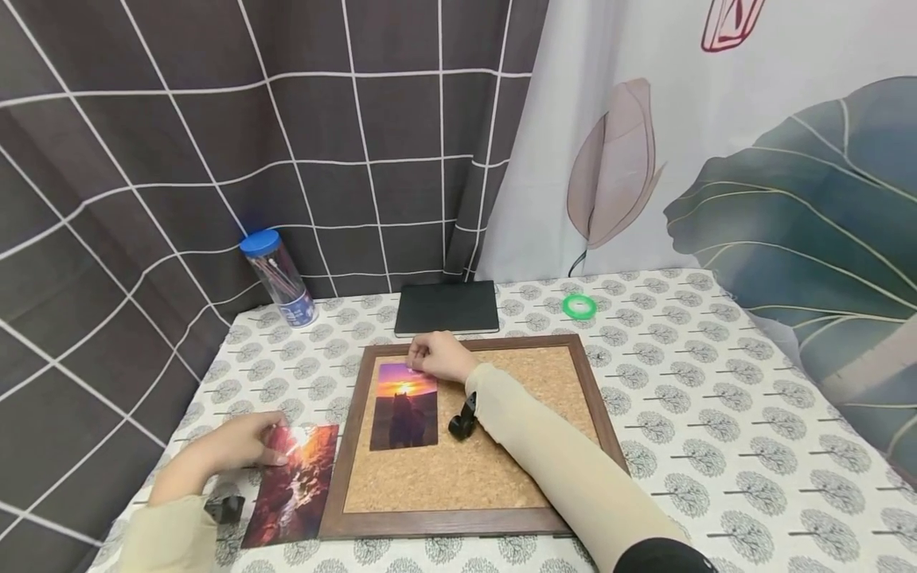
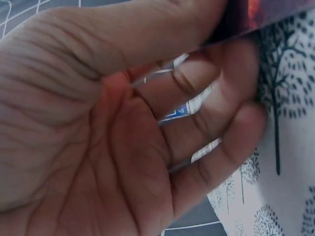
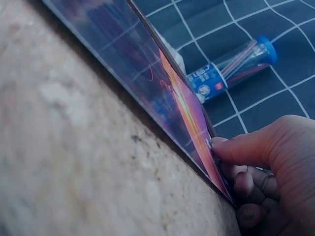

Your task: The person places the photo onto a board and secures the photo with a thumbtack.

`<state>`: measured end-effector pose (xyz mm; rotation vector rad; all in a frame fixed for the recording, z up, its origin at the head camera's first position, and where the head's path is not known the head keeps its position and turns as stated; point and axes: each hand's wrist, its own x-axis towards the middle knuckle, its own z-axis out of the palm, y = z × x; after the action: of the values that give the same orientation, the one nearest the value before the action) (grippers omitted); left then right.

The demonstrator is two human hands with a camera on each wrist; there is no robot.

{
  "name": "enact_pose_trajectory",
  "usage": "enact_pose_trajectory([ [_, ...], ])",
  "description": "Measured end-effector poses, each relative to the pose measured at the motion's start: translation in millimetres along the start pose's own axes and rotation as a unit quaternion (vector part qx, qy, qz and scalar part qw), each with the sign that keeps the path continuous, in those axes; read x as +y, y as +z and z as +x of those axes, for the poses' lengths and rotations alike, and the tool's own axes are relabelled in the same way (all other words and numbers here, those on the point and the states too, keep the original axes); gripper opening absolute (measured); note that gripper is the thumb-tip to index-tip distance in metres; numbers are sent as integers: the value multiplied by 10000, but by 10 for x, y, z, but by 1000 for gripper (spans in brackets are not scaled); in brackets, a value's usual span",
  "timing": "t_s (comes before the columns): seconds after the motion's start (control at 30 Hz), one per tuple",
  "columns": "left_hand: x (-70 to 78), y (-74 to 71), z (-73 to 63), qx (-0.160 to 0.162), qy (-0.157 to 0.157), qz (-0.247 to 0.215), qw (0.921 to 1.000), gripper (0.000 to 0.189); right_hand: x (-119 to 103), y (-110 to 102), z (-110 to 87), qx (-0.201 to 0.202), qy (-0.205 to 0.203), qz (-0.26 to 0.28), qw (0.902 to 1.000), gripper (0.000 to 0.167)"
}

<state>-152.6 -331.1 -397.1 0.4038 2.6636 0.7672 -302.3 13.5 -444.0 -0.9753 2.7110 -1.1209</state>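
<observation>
In the head view, a photo of a purple and orange sunset (image 1: 404, 406) lies on the framed cork board (image 1: 466, 485), towards its upper left. My right hand (image 1: 442, 356) is at that photo's top edge, thumb and curled fingers pinching there. The right wrist view shows the thumb (image 3: 241, 147) against the glossy edge; a tiny bright spot by its tip is too small to identify. Left of the board, my left hand (image 1: 239, 442) holds a reddish canyon photo (image 1: 297, 493) by its upper left edge, thumb on top. Its other fingers (image 2: 197, 128) curl loosely beneath.
Behind the board lies a black notebook (image 1: 446, 307). A clear tube with a blue lid (image 1: 279, 278) stands at the back left, thin sticks inside. A green tape roll (image 1: 579, 307) sits at the back right. Curtains hang behind the tree-patterned tablecloth (image 1: 688, 398).
</observation>
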Motion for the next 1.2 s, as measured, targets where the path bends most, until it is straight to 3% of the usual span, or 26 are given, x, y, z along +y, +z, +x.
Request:
enact_pose_trajectory([
  [0.1,6,-39,7,-252,265,-526,9979,23,3,-7,12,-12,-23,-34,10000,8],
  [0.27,101,-193,13,-629,525,-1400,9868,15,-37,-62,4,-191,49,-192,9996,6],
  [0.5,291,-432,35,-626,582,-1451,9857,15,-208,-257,-83,-436,103,174,9988,9],
  [0.7,424,-490,102,-632,569,-1518,9848,18,-213,-380,-124,-406,-30,14,9992,10],
  [0.97,647,-387,412,-263,665,-1623,9842,23,-97,-696,-269,-242,-52,-22,9997,12],
  [1.2,909,-283,766,-104,959,-1595,9825,26,91,-1061,-490,134,245,-131,9995,13],
])
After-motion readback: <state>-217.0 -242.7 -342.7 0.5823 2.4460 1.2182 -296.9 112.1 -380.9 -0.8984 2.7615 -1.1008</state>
